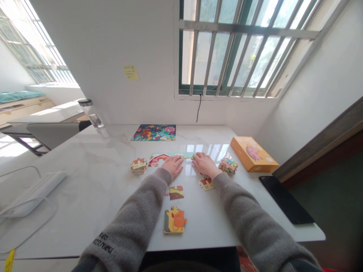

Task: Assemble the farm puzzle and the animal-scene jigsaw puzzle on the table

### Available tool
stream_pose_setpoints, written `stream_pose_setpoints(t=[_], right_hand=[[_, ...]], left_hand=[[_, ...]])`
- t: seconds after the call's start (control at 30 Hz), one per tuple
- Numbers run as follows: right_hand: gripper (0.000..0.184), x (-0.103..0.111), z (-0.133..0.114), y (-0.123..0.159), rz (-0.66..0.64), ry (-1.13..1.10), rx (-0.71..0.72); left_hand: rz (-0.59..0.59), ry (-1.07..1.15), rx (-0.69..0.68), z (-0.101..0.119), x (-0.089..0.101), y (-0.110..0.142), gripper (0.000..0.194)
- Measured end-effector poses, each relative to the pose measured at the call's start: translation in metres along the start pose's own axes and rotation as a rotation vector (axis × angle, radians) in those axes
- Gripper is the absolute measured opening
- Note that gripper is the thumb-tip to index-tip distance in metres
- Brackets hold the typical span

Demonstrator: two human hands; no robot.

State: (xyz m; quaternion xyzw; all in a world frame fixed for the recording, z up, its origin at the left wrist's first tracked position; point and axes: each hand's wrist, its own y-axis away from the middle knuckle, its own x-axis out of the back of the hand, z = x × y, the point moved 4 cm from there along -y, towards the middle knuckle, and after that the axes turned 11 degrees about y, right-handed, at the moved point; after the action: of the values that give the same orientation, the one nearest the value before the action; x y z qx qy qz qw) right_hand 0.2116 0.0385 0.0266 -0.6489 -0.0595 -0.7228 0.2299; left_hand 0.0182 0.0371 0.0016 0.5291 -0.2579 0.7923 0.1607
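My left hand (174,165) and my right hand (204,163) lie flat side by side on the white table (93,181), fingers stretched out. Both press on a joined row of puzzle pieces (161,157) showing a red barn and green strip. A small stack of pieces (138,166) sits left of my left hand. Another stack (228,165) sits right of my right hand. Loose pieces lie nearer me: a brown one (176,192), a red-and-white one (207,184), and a yellow-orange group (174,220).
A finished colourful puzzle (154,133) lies at the table's far side under the wall. An orange box (253,153) sits at the right, a black tablet (286,199) near the right edge. A clear bottle (90,112) stands far left; a white device (31,194) with cable lies left.
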Motion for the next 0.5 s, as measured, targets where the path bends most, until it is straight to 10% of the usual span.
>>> stream_pose_setpoints(t=[0.5], right_hand=[[0.037,-0.017,0.012,-0.007,0.045,-0.119,0.091]], left_hand=[[0.004,0.006,-0.013,0.0,0.0,0.0,0.045]])
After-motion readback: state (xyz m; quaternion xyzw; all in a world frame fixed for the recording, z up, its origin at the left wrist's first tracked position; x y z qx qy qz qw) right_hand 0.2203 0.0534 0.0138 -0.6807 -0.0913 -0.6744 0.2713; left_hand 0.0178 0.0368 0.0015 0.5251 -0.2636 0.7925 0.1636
